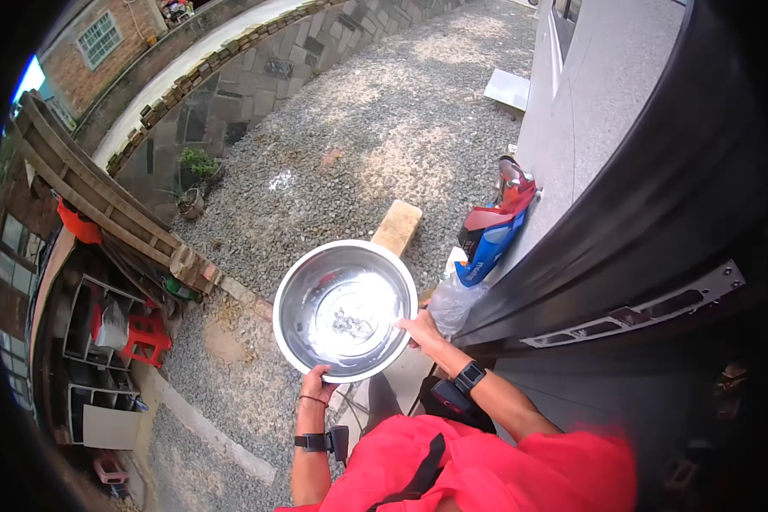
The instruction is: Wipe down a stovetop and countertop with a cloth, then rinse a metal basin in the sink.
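Note:
Both my hands carry a round stainless-steel basin (317, 285) in front of me, above a doorstep and gravel. My left hand (318, 384) grips the near rim, with the thumb over the edge. On the right side of the rim is my right hand (424, 333), its thumb inside and its other fingers mostly hidden beneath. A little clear liquid seems to lie on the basin's bright bottom, though glare makes this hard to tell.
A stone block (397, 227) lies on the gravel beyond the basin. Blue and red bags (489, 246) and a clear plastic bag (454, 301) lean by the wall at right. A dark door with a metal lock plate (640, 310) stands close on my right. Red stools (147, 339) are at left.

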Action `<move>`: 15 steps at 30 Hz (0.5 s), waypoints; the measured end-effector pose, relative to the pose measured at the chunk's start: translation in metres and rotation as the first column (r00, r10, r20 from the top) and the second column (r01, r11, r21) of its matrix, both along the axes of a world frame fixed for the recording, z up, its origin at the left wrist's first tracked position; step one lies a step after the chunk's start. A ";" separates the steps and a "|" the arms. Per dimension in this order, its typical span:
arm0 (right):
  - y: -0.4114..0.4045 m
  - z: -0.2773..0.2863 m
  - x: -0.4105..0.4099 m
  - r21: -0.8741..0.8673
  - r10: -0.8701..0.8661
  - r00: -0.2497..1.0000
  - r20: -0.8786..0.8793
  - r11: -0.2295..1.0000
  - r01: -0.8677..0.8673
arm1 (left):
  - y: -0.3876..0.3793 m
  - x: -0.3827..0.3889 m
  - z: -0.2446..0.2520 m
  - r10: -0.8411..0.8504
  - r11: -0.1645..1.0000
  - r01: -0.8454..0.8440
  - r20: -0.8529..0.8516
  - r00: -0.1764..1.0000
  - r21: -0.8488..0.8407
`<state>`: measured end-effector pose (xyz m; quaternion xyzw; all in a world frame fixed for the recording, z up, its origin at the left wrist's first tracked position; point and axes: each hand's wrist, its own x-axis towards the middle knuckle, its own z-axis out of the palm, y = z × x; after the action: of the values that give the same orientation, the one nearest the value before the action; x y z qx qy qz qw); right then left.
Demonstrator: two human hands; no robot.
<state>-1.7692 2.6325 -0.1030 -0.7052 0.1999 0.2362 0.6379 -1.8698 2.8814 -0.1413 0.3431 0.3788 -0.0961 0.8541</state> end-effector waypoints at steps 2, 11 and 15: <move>-0.002 -0.041 0.019 -0.001 0.032 0.993 0.114 0.999 -0.032 | -0.001 0.030 -0.026 -0.016 1.000 0.016 0.005 1.000 0.025; -0.022 -0.048 0.121 -0.150 -0.082 0.981 0.174 0.983 0.109 | 0.038 0.132 -0.036 -0.113 0.982 0.113 -0.009 0.994 0.152; -0.093 -0.032 0.198 -0.522 0.013 0.846 0.533 0.793 0.316 | 0.038 0.195 -0.052 -0.217 0.944 0.230 -0.078 0.973 0.235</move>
<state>-1.5711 2.5399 -0.1352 -0.8854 0.1452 -0.0870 0.4330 -1.6746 2.9189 -0.1932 0.4830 0.3682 -0.1540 0.7793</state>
